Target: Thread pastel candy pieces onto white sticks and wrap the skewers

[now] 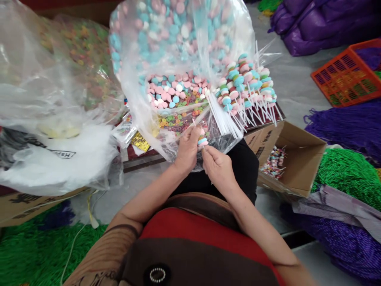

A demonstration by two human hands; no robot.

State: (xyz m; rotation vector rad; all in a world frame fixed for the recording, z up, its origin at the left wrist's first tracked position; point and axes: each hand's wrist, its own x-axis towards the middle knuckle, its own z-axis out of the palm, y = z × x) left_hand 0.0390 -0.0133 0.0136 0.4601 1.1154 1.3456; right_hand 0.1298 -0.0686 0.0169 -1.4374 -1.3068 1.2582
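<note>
My left hand [187, 149] is closed around the upper part of a candy skewer [203, 141], a stick threaded with pink, blue and white pieces. At its lower end the fingers of my right hand [219, 165] pinch it. Just beyond my hands lies an open plastic bag [133, 95] with loose pastel candies [166, 93] and small coloured rings [175, 120]. White sticks [218, 113] lie in a bundle beside these. Finished-looking candy skewers [241, 81] are piled to the right of the bag, their sticks pointing toward me.
An open cardboard box [303, 159] holding small wrapped-looking sticks stands at right. Behind it sits an orange basket [333, 79]. Purple strands [351, 123] and green strands [345, 174] are heaped nearby. At left are a bag of coloured rings [86, 51] and white plastic bags [59, 159].
</note>
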